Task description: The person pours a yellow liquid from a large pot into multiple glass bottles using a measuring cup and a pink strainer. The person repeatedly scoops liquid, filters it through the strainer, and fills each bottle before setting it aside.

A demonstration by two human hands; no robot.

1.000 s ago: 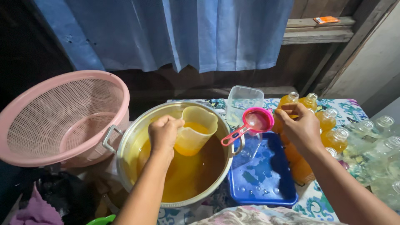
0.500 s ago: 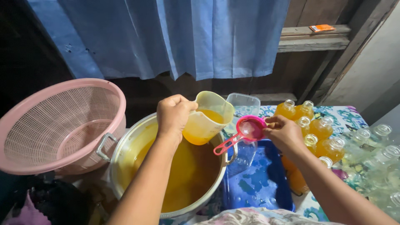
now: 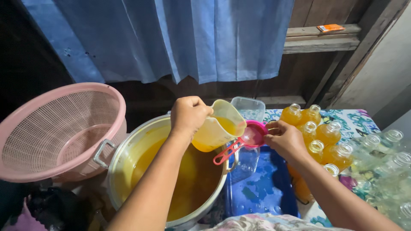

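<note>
Your left hand (image 3: 188,114) is clamped around the handle side of a pale jug (image 3: 217,127), tipped toward the right, with orange liquid inside it. The jug hangs over the right rim of a big metal pot (image 3: 128,149) that holds more of the same liquid. Your right hand (image 3: 286,139) pinches the rim of a pink funnel (image 3: 253,134), fingers closed on it; the funnel's red handle sticks down and left toward the pot, and the jug's spout sits just beside its bowl. Below the funnel a clear bottle (image 3: 247,160) stands in a blue tray (image 3: 269,192); whether the funnel touches its neck, you cannot tell. To your right, filled bottles (image 3: 314,130) of orange liquid crowd together, with empty clear bottles (image 3: 385,147) further right, all on a patterned cloth (image 3: 346,119). A clear tub (image 3: 248,107) stands behind the jug. Left of the pot rests a pink basket (image 3: 55,128), tilted. Behind everything hangs a blue curtain (image 3: 180,38) over dark wooden boards, and a wooden ledge (image 3: 321,40) at upper right carries a small orange item (image 3: 330,28).
</note>
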